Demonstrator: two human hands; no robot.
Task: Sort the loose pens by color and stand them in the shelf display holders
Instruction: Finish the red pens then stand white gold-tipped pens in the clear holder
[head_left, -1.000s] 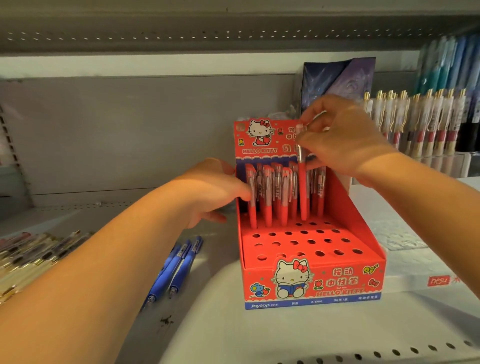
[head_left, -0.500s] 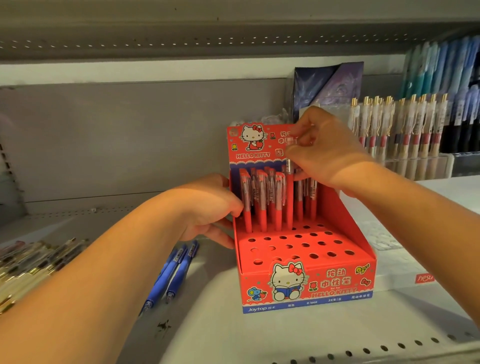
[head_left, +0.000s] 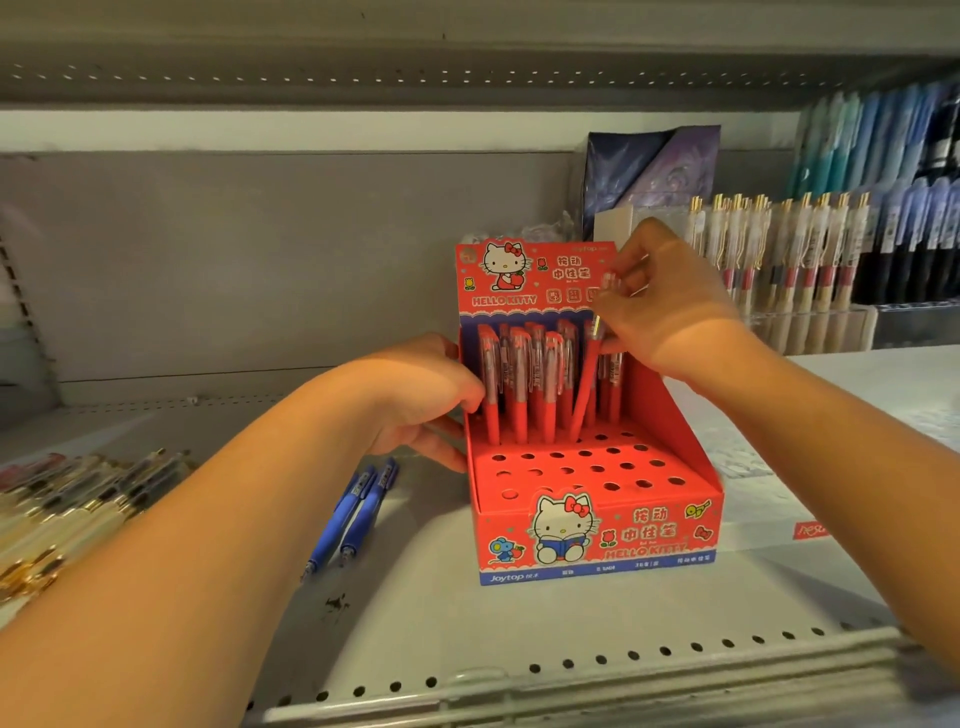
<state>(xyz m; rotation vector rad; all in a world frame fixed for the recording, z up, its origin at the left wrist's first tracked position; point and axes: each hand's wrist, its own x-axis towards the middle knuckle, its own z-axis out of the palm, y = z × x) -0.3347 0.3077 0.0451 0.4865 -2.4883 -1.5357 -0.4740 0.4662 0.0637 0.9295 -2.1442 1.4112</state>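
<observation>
A red display box (head_left: 670, 530) printed with a cartoon cat stands on the pale perforated shelf (head_left: 519, 629), and everything here is placed from it. The left hand (head_left: 415, 400) grips the box's left wall, thumb towards the inside by the pens and the other fingers curled round the outside. The right hand (head_left: 670, 301) is above the box's right rear corner, its fingertips pinching the clear top of a red pen (head_left: 587, 384). This pen leans, its upper end towards the right, its lower end at a hole in the box's stepped insert just in front of the back rows. In those back rows stand the other red pens (head_left: 519, 384), upright and close together; the holes nearer the box's front show as open circles. Two blue pens (head_left: 358, 514) lie side by side on the shelf just left of the box, below the left hand. Well to the left lies a heap of pale gold-trimmed pens (head_left: 78, 499). Behind the box to the right, a clear holder (head_left: 810, 322) carries gold-clipped pens, and a dark packet (head_left: 649, 166) stands behind the box.
</observation>
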